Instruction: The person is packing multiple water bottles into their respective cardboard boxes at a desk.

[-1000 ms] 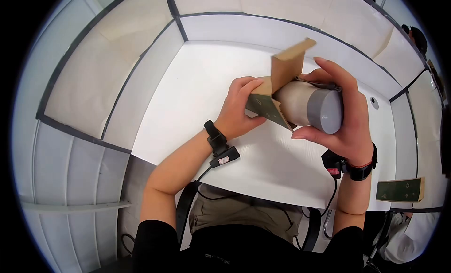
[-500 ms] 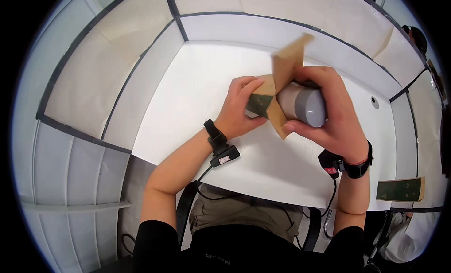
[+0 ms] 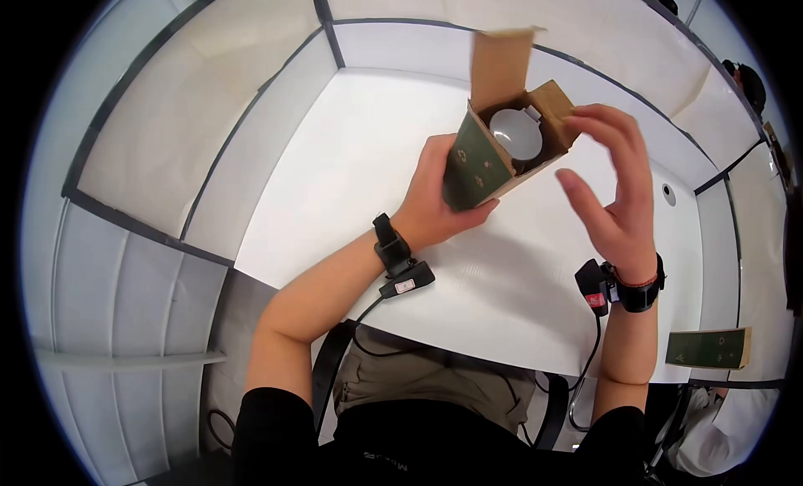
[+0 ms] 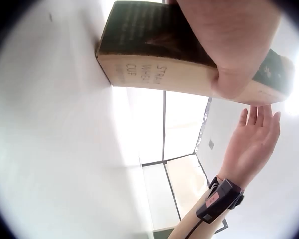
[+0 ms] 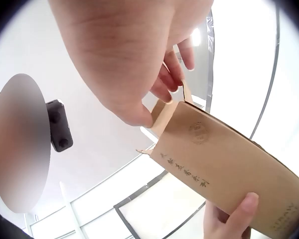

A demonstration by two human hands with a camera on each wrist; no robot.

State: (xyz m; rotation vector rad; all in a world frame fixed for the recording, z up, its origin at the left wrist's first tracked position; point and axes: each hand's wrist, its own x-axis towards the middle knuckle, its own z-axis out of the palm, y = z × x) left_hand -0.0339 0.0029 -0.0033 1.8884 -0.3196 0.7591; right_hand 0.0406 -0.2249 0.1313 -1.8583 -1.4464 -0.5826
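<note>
My left hand [image 3: 435,193] grips a green and brown cardboard box [image 3: 478,164] by its lower side, tilted above the white table. The box's top is open: one long flap [image 3: 500,66] stands up, and a smaller flap [image 3: 554,108] leans out on the right. Inside sits a cup, its round grey lid [image 3: 514,135] facing up and its body hidden by the walls. My right hand [image 3: 617,185] is spread beside the opening, fingertips right at the smaller flap. "STRAW WHEAT CUP" is printed on the box's pale side [image 4: 144,74] in the left wrist view.
Another green box [image 3: 709,350] lies at the right front corner of the white table [image 3: 335,193]. Pale partition panels [image 3: 401,47] surround the tabletop. Cables [image 3: 585,352] run down from both wrist cameras. Part of another person in white [image 3: 723,436] shows at the lower right.
The cup has gone from my right hand down into the box. My right hand has let go and opened out to the right. The left hand has turned the box more upright.
</note>
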